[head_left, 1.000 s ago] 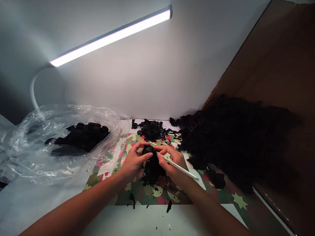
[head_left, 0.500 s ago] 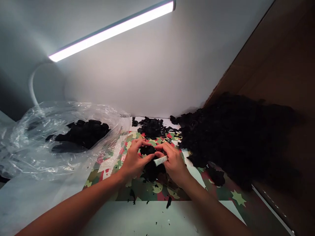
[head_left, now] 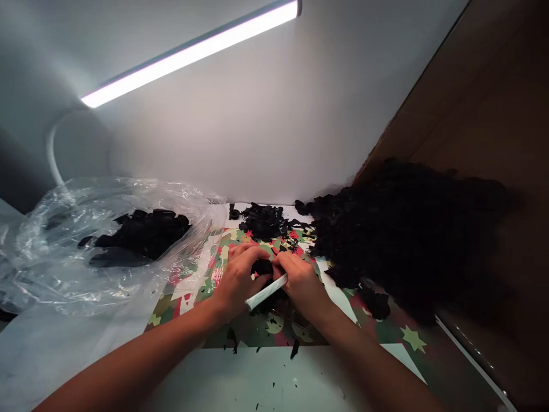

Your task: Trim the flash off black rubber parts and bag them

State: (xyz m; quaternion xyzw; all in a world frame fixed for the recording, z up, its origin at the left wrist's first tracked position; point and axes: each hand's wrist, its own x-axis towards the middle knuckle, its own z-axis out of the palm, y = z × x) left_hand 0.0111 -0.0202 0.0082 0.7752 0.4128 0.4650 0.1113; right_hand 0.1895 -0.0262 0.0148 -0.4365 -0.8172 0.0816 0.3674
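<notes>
Between the fingertips of my left hand [head_left: 237, 281] is a small black part [head_left: 262, 266], its fingers wrapped round the side of it. My right hand [head_left: 302, 282] grips a slim white stick-like tool [head_left: 266, 292], whose pale handle slants down to the left. The tool's working end is hidden behind the right fingers, which meet the black part's right side. Dark scraps [head_left: 295, 348] lie below the hands on a camouflage-patterned sheet [head_left: 315, 339] with stars.
On the left, a clear plastic bag [head_left: 206, 214] holds several black parts [head_left: 148, 232]. A large black heap [head_left: 386, 240] fills the right side, against a brown cardboard panel [head_left: 433, 109]. Black shavings [head_left: 263, 220] lie beyond the hands. A lit tube lamp [head_left: 193, 54] hangs above.
The white tool has swung so that more of its handle shows, pointing down-left. My hands have come closer together around the black part, and the left fingers now cover more of it.
</notes>
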